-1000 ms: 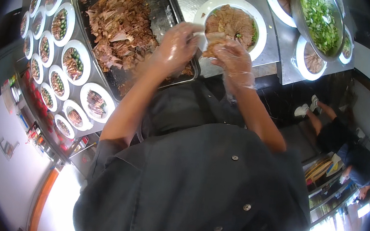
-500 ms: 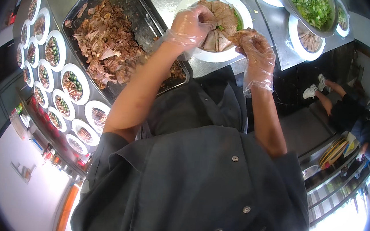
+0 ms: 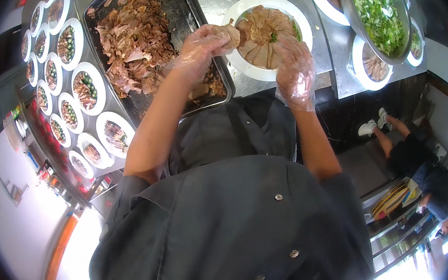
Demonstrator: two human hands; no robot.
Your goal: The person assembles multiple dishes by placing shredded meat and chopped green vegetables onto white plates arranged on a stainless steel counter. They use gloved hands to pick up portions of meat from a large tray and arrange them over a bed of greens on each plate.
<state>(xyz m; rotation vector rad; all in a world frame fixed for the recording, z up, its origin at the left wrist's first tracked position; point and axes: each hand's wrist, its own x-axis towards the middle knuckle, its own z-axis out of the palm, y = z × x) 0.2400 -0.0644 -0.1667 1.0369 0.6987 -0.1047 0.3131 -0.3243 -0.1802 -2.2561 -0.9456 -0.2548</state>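
A round white plate (image 3: 255, 72) holds sliced brown meat (image 3: 268, 26) laid in overlapping pieces, with some green leaves showing at its edge. Pinched in my gloved left hand (image 3: 200, 50), at the plate's left rim, is a slice of meat (image 3: 233, 36). My right hand (image 3: 296, 77), also in a clear plastic glove, reaches over the plate's right side with its fingers curled together. Whatever those fingers grip is hidden by the blurred glove. Left of the plate, a black tray (image 3: 198, 8) carries a heap of chopped meat (image 3: 136, 42).
Several white plates of meat and green garnish (image 3: 88, 89) stand in rows at the left. A metal bowl of chopped greens (image 3: 378, 20) sits at the upper right, partly above another meat plate (image 3: 371, 62). Beyond the counter at right is another person (image 3: 421, 159).
My left hand has drawn back from the plate's middle to its left rim, a meat slice in its fingers. My right hand has turned, and the meat piece seen in it before no longer shows.
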